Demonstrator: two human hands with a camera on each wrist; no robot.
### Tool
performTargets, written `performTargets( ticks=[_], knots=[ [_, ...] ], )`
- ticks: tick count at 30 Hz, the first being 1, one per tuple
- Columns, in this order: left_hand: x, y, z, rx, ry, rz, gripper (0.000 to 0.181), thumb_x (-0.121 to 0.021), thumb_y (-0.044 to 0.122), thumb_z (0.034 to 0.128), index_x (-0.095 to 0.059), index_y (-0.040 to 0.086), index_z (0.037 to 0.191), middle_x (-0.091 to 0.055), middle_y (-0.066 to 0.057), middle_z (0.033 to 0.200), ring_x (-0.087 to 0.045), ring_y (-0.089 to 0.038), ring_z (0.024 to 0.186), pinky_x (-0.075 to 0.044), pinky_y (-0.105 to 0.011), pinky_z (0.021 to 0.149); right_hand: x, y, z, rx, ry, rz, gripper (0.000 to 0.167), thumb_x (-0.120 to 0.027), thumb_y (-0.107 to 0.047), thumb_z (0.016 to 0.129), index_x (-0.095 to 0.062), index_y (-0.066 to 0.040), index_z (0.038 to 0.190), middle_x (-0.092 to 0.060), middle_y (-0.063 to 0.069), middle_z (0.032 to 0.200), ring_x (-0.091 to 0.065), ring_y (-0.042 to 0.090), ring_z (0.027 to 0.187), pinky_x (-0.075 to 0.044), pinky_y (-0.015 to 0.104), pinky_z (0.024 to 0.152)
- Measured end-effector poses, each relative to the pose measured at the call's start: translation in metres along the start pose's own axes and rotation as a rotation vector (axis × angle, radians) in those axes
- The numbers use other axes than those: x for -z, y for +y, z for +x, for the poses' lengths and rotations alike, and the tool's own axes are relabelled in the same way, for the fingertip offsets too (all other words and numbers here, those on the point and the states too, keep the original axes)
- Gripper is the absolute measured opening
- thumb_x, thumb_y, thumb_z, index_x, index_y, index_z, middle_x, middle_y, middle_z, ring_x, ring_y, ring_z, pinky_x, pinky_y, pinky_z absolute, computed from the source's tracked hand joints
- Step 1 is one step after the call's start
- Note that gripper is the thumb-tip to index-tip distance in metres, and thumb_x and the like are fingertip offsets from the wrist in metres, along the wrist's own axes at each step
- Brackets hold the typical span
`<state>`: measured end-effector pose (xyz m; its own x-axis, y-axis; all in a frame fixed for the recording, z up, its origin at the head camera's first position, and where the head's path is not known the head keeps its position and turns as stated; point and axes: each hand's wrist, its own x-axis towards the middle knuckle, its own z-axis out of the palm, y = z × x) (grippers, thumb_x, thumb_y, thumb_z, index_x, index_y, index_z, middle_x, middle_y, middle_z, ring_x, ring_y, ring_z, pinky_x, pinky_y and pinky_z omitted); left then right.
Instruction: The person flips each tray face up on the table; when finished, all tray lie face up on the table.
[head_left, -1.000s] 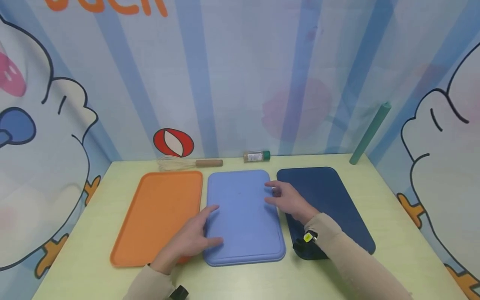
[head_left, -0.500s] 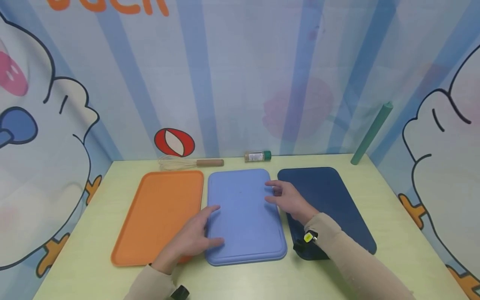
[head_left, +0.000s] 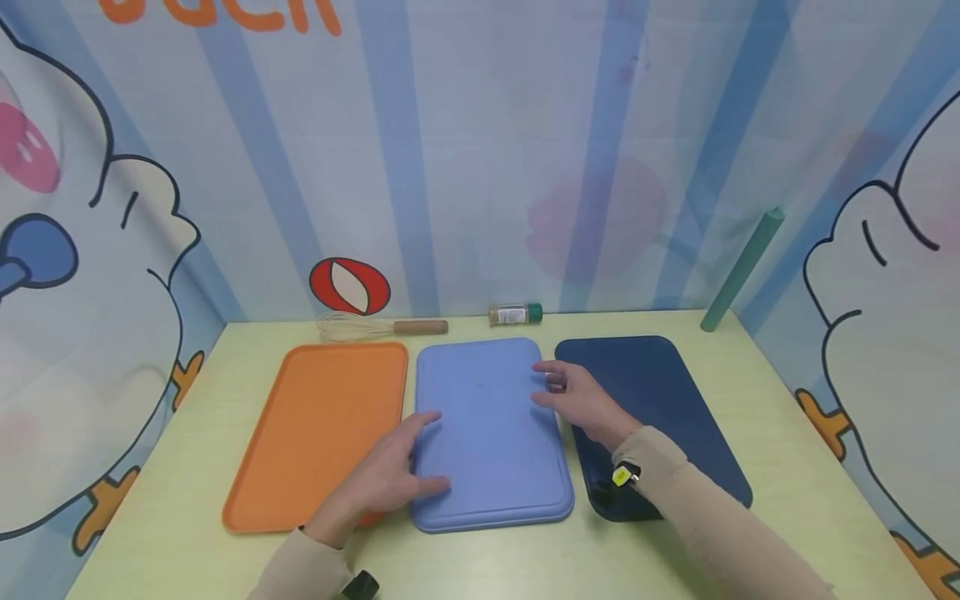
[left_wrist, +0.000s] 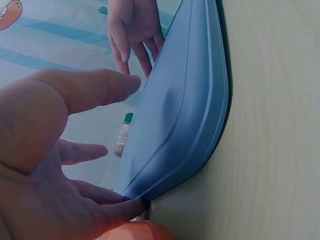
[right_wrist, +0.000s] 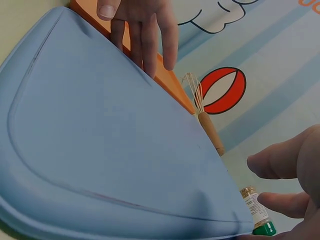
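Observation:
A light blue tray (head_left: pixel 487 442) with a raised smooth top lies in the middle of the table. My left hand (head_left: pixel 386 471) is at its left side, thumb and fingers spread apart over the edge. In the left wrist view, fingertips of the left hand (left_wrist: pixel 55 160) reach the tray's corner; whether they touch it is hard to tell. Along the right edge, my right hand (head_left: pixel 585 404) has its fingers bent loosely, thumb apart, and grips nothing. The right wrist view shows only part of the right hand (right_wrist: pixel 295 175) beside the tray (right_wrist: pixel 110 135).
An orange tray (head_left: pixel 322 425) lies to the left, partly under my left hand. On the right is a dark blue tray (head_left: pixel 652 400), beneath my right forearm. Behind them lie a whisk (head_left: pixel 416 327) and a spice jar (head_left: pixel 513 314). A green candle (head_left: pixel 742 271) leans against the backdrop.

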<state>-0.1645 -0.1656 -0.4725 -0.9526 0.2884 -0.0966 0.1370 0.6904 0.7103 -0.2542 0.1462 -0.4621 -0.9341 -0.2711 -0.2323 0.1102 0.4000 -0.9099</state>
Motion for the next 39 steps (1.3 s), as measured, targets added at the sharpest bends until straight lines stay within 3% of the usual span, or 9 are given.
performTargets(
  ticks=[11, 18, 26, 33, 39],
  knots=[
    [0.001, 0.002, 0.000, -0.006, -0.012, 0.003, 0.091, -0.089, 0.029, 0.0843, -0.041, 0.012, 0.160, -0.041, -0.014, 0.165, -0.040, -0.037, 0.151, -0.036, -0.060, 0.120, 0.015, 0.000, -0.002, 0.006, -0.042, 0.103, 0.063, -0.063, -0.010, 0.105, -0.036, -0.004, 0.161, -0.034, 0.027, 0.165, -0.039, 0.045, 0.150, -0.048, 0.056, 0.111],
    [0.002, 0.003, 0.000, -0.010, -0.016, 0.012, 0.091, -0.088, 0.032, 0.0846, -0.042, 0.013, 0.160, -0.041, -0.014, 0.164, -0.039, -0.036, 0.151, -0.034, -0.060, 0.121, 0.022, -0.001, -0.001, 0.050, -0.055, 0.107, 0.061, -0.063, -0.009, 0.105, -0.038, -0.002, 0.160, -0.040, 0.028, 0.161, -0.048, 0.044, 0.144, -0.052, 0.052, 0.108],
    [0.003, 0.004, -0.002, -0.011, -0.033, 0.013, 0.088, -0.087, 0.040, 0.0854, -0.044, 0.021, 0.160, -0.035, -0.022, 0.165, -0.037, -0.042, 0.151, -0.034, -0.066, 0.117, 0.028, -0.004, -0.003, 0.115, -0.060, 0.094, 0.059, -0.064, -0.011, 0.104, -0.041, -0.001, 0.158, -0.044, 0.025, 0.159, -0.050, 0.043, 0.141, -0.051, 0.053, 0.109],
    [0.002, 0.003, -0.001, -0.006, -0.042, 0.011, 0.087, -0.086, 0.043, 0.0859, -0.045, 0.024, 0.160, -0.027, -0.030, 0.167, -0.032, -0.047, 0.152, -0.034, -0.070, 0.116, 0.032, -0.008, -0.007, 0.145, -0.059, 0.102, 0.064, -0.067, -0.004, 0.100, -0.041, -0.003, 0.158, -0.044, 0.021, 0.161, -0.045, 0.042, 0.147, -0.048, 0.052, 0.112],
    [0.001, 0.002, 0.000, -0.031, -0.037, 0.018, 0.085, -0.086, 0.042, 0.0860, -0.047, 0.024, 0.159, -0.031, -0.028, 0.164, -0.039, -0.044, 0.148, -0.037, -0.067, 0.114, 0.035, -0.018, -0.009, 0.166, -0.054, 0.141, 0.065, -0.068, 0.000, 0.099, -0.042, -0.002, 0.158, -0.044, 0.021, 0.161, -0.047, 0.040, 0.147, -0.047, 0.051, 0.113]
  ],
)
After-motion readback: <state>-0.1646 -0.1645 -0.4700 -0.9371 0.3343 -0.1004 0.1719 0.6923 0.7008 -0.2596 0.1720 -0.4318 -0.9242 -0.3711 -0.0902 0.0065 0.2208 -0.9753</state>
